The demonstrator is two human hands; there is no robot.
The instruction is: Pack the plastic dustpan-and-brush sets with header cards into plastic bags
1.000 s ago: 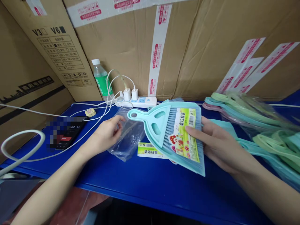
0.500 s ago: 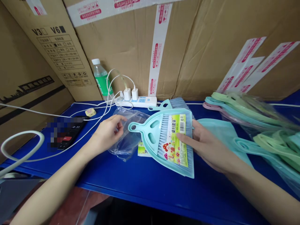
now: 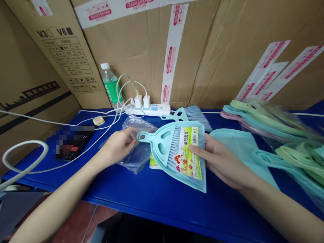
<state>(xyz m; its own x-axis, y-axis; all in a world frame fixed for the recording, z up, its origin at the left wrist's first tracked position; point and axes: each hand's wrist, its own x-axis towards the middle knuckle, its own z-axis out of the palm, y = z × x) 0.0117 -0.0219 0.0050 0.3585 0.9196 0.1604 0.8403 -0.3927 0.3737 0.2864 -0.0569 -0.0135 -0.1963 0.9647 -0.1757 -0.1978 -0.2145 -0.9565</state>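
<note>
My right hand [image 3: 222,158] grips a light-blue brush and dustpan set [image 3: 162,143] by its wide edge, thumb on top and the other fingers behind. The brush lies nested in the pan, and a printed label card [image 3: 189,152] covers its grey-blue bristles. My left hand [image 3: 120,143] hovers just left of the ringed handle, fingers loosely curled with a gap to the thumb; nothing shows in it. A clear plastic bag [image 3: 135,158] lies beneath it on the blue table [image 3: 141,195]. Part of another card [image 3: 155,163] peeks out under the pan.
Behind the set lie a loose brush [image 3: 196,114] and another dustpan [image 3: 235,138]. Bagged sets [image 3: 263,118] pile up at right. A power strip [image 3: 154,109], a bottle [image 3: 111,86], cables and a phone [image 3: 76,143] occupy the back and left. Cardboard boxes [image 3: 141,50] wall the rear.
The brush and dustpan set has shifted slightly left and down in my right hand, its handle ring now nearer my left fingers. My left hand has barely moved.
</note>
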